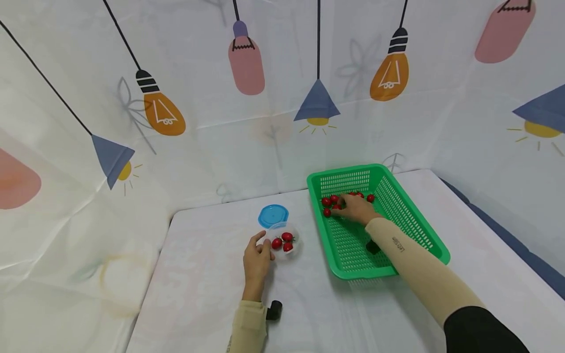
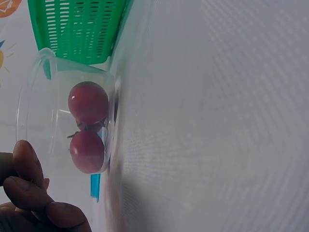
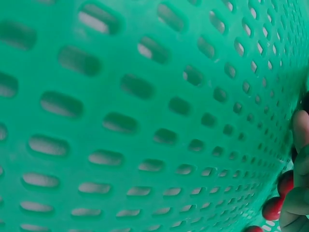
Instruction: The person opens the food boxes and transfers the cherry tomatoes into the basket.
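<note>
red tomatoes sit in a clear tub near the left hand, a green basket beyond.

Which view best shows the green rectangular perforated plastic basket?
The head view: nearly the whole basket shows, the right arm covering some. The left wrist catches a cropped portion; the right wrist, just perforated surface up close.

Three cameras covered one table

The head view looked forward and down, far enough back to take in the cup and basket together. The left wrist view, turned on its side, looked low across the table, the cup close and the basket beyond, sharing both with the head view. The right wrist view faced the basket's holed plastic slantwise from very near, sharing basket and tomatoes with the head view.
</note>
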`<action>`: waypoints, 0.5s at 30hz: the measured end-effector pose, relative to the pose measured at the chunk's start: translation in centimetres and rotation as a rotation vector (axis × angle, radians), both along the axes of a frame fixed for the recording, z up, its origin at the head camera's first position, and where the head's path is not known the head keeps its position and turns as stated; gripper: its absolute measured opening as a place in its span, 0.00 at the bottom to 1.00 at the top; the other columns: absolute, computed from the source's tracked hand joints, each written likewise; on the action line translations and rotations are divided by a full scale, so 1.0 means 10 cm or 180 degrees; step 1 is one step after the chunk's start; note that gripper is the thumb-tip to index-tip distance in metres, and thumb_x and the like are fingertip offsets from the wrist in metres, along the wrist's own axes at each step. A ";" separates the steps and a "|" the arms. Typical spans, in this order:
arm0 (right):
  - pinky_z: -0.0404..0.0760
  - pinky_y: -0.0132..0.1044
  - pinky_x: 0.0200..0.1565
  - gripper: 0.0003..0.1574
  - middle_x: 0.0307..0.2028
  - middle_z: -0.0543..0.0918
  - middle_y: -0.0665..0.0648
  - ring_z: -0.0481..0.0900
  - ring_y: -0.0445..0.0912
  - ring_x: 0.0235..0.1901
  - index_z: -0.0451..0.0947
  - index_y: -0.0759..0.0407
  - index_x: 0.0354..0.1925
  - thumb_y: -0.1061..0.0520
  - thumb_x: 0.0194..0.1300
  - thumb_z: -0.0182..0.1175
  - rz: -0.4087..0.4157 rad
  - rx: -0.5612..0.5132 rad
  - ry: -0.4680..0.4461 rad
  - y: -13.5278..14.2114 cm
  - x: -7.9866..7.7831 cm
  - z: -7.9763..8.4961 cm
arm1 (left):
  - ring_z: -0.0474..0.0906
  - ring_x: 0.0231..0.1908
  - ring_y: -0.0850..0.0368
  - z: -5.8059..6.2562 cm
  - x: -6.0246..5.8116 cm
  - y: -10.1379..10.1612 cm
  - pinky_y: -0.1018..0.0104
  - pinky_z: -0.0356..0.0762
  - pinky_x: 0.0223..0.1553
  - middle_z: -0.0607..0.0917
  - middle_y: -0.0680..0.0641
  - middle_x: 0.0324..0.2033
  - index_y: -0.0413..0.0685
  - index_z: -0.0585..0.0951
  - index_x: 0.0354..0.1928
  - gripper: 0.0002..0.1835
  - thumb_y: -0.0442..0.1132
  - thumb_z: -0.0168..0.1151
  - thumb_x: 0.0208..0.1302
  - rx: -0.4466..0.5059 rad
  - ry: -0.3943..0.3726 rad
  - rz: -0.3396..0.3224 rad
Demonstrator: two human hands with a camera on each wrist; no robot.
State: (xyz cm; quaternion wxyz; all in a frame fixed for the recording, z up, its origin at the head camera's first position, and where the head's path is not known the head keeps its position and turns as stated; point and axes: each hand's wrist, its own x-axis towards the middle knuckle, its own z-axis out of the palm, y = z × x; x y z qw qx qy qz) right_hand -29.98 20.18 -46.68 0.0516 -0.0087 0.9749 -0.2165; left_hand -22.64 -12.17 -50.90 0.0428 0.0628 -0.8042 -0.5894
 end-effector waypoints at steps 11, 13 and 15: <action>0.76 0.42 0.29 0.29 0.37 0.85 0.56 0.78 0.48 0.30 0.78 0.60 0.51 0.38 0.67 0.65 0.0018 -0.0011 -0.0050 0.06 -0.02 -0.03 | 0.70 0.20 0.54 -0.01 0.01 0.00 0.64 0.68 0.26 0.78 0.49 0.16 0.47 0.76 0.65 0.20 0.41 0.57 0.75 -0.0002 -0.0034 0.0015; 0.76 0.42 0.29 0.29 0.37 0.85 0.56 0.78 0.48 0.30 0.78 0.60 0.51 0.38 0.67 0.65 0.0018 -0.0015 -0.0055 0.06 -0.02 -0.02 | 0.70 0.20 0.54 -0.01 0.01 0.00 0.64 0.68 0.26 0.78 0.49 0.16 0.48 0.76 0.65 0.20 0.41 0.57 0.75 -0.0006 -0.0034 0.0021; 0.76 0.42 0.30 0.29 0.37 0.85 0.56 0.78 0.48 0.31 0.78 0.60 0.52 0.38 0.67 0.65 0.0021 -0.0024 -0.0057 0.06 -0.02 -0.01 | 0.70 0.20 0.54 -0.01 0.01 0.00 0.64 0.68 0.26 0.78 0.49 0.16 0.48 0.76 0.65 0.20 0.41 0.57 0.75 -0.0015 -0.0026 0.0023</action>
